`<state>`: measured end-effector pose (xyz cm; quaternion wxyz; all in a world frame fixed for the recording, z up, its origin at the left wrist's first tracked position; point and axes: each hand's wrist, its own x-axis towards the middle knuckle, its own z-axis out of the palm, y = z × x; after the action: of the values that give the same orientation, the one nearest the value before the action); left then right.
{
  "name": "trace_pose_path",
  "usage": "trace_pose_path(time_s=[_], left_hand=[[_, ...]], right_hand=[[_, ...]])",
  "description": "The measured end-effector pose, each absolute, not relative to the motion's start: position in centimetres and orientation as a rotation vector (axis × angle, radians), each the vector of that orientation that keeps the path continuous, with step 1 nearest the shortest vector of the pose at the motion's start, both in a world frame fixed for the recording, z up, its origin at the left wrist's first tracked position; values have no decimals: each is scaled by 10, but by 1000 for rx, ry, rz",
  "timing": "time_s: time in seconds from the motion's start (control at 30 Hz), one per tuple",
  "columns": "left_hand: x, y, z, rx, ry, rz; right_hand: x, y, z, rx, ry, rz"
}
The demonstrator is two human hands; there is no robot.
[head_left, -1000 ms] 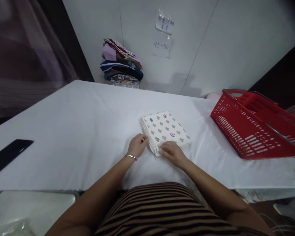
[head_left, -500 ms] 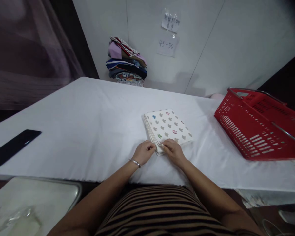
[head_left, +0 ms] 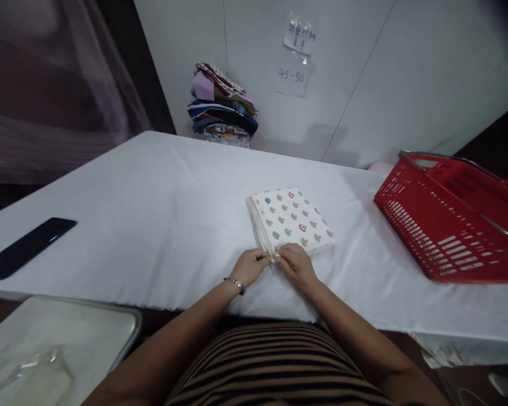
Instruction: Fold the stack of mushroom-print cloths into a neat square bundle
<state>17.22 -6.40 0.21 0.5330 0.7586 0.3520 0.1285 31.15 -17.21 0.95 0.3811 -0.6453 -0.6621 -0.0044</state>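
Observation:
A folded white cloth (head_left: 294, 217) with grey, red, blue and green printed motifs lies on the white-covered table (head_left: 195, 225). Its layered edges face left and toward me. My left hand (head_left: 250, 267), with a silver bracelet at the wrist, pinches the layers at the near left corner. Right beside it, my right hand (head_left: 296, 265) grips the same corner between thumb and fingers. The fingertips of both hands nearly meet there, and they partly hide the corner.
A red basket (head_left: 452, 220) with metal handles stands at the right. Folded fabrics (head_left: 224, 107) are stacked by the wall. A dark phone-like slab (head_left: 27, 248) lies at the left. Below it is a pale stool or chair seat (head_left: 88, 332) with clear plastic on it.
The view has shifted slightly. Both hands stay at the cloth's near corner, and the fingertips have drawn slightly closer together. The cloth remains in place, folded.

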Motion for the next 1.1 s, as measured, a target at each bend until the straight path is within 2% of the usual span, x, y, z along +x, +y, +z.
trace_pose_path(time_s=[0.17,0.3,0.53,0.9,1.1], left_hand=[[172,-65,8,1678,813,267],[170,-60,15,1604,780,215],[180,-33,23,1627,968,382],[190,-28,27,1586,1073,295],[197,-22,26,1695,1107,399]], right_hand=[[312,-176,5,-1611,-1793,-43],[312,-175,1,-1612,-1667,-33],[311,-174,-2,-1572,-1571,-57],[309,-174,2,-1540,-1626,-78],[309,-173,1,-1538,-1677,-95]])
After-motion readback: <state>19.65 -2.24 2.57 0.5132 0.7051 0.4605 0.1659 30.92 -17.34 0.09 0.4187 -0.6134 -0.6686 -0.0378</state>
